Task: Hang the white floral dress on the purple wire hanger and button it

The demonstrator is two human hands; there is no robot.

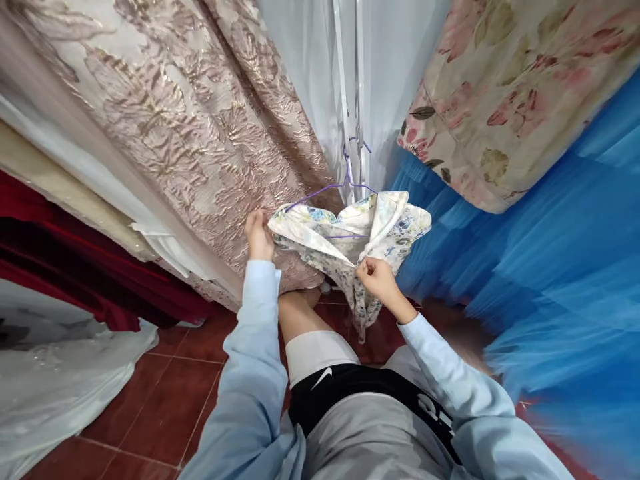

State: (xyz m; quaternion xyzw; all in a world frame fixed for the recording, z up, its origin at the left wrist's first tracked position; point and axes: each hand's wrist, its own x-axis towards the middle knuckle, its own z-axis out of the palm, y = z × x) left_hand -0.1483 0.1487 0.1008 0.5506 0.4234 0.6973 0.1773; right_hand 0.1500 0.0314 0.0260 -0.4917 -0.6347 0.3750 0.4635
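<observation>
A white garment with a blue and yellow floral print hangs in front of me on a thin purple hanger. Its neckline is crossed over at the front and the lower end dangles toward the floor. My left hand is closed at the garment's left shoulder edge, with the fingers curled around the cloth. At the front, where the neckline edges meet, my right hand pinches the fabric. The hanger's hook is up by white vertical bars.
Pink brocade cloth hangs close on the left, beside dark red fabric. On the right are a floral fabric and blue tulle. White fabric spreads over the red tiled floor at lower left.
</observation>
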